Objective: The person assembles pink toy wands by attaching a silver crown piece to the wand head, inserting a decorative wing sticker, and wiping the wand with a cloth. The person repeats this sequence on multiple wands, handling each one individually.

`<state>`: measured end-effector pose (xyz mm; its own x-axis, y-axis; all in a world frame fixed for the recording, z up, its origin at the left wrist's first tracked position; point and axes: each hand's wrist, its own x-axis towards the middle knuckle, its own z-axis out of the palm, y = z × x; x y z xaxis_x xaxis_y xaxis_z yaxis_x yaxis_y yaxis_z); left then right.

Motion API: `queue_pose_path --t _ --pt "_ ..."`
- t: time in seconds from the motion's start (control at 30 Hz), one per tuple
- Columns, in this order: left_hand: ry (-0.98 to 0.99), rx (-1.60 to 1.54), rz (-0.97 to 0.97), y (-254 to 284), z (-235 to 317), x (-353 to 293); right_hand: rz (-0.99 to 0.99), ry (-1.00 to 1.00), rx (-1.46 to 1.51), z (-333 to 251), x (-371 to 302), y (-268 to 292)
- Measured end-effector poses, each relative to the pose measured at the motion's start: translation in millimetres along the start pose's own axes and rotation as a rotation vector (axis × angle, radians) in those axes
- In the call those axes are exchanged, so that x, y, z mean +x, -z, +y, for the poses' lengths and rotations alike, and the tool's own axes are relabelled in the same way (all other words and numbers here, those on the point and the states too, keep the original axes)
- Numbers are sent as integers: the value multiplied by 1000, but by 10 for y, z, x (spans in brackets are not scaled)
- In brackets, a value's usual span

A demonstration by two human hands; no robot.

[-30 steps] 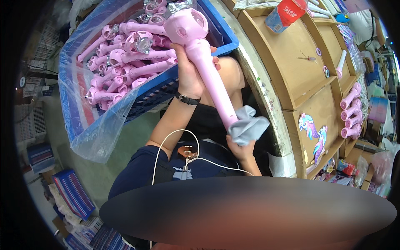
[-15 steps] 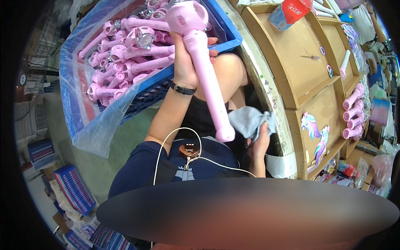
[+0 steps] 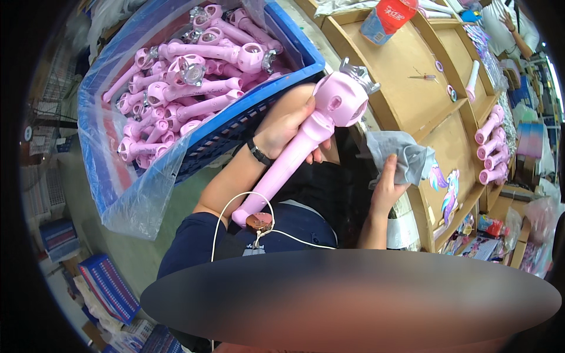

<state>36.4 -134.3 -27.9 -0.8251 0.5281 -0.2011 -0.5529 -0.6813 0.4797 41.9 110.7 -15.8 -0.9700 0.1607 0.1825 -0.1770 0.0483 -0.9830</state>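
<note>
My left hand (image 3: 279, 134) is wrapped round the upper handle of a pink plastic toy wand (image 3: 341, 100). The wand lies slanted across my lap, its round openwork head with a silver crown-like top up and to the right, its handle end near my left upper arm. In my right hand (image 3: 385, 194) is a crumpled grey cloth (image 3: 405, 157), pinched under the thumb and held to the right of the wand, apart from it. Beside my left arm stands a blue plastic crate (image 3: 247, 105), lined with clear film and heaped with similar pink wands (image 3: 197, 89).
Shallow cardboard trays (image 3: 412, 109) on a bench at my right hold a red and blue packet (image 3: 385, 20), a small screwdriver (image 3: 422, 77), unicorn-shaped pieces (image 3: 450, 197) and pink handles (image 3: 493, 150). Another person's hand (image 3: 506, 20) shows at the far right.
My left hand has turned the wand so its head now points up and right, showing the silver top, and its end points to my left. The cloth in my right hand has moved right and up.
</note>
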Motion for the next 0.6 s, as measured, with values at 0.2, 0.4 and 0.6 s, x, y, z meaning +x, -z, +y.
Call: queue_pose_path --t 0.2,0.4,0.6 --pt "167 -476 -302 -22 -360 148 49 259 -108 -79 197 33" --pt "241 -58 -93 -200 -433 197 -179 842 -677 -208 212 -133" --pt "279 113 1 -273 -466 199 -274 606 -521 -231 527 -240"
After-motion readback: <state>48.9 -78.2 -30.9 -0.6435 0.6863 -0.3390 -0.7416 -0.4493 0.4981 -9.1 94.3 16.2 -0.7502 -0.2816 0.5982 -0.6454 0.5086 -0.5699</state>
